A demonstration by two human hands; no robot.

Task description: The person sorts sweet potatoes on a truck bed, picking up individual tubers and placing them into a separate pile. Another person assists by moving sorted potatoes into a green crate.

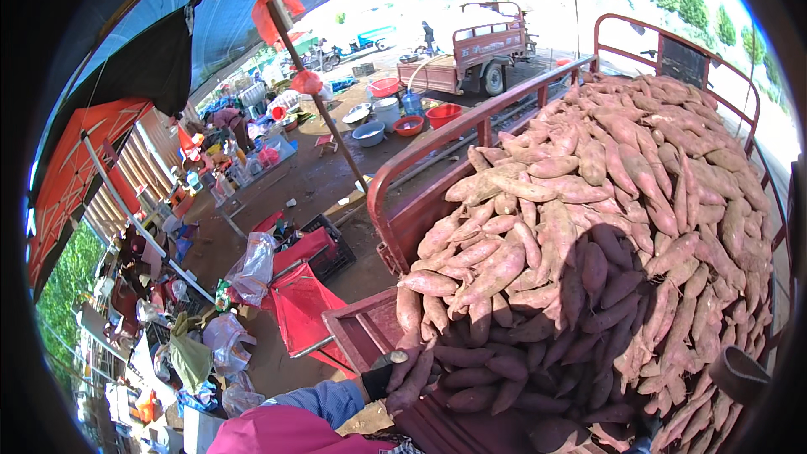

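Observation:
A tall heap of sweet potatoes (555,227) fills the red metal cargo bed of a cart, its near part in shadow. At the lower middle, my left hand (388,375), in a dark glove below a blue sleeve, is closed around a couple of sweet potatoes (413,381) at the near left edge of the heap. The lowered red tailgate panel (359,325) lies just beyond that hand. My right hand cannot be made out; a bit of blue sleeve shows at the bottom edge, right of the middle, beside the shaded sweet potatoes.
A red side rail (435,132) borders the bed. Left of it are a folding stool with red fabric (306,309), a black crate (334,252) and plastic bags (227,343). Basins (369,133), another cargo tricycle (488,50) and a bent-over person (232,125) are farther off. A pole (315,88) slants nearby.

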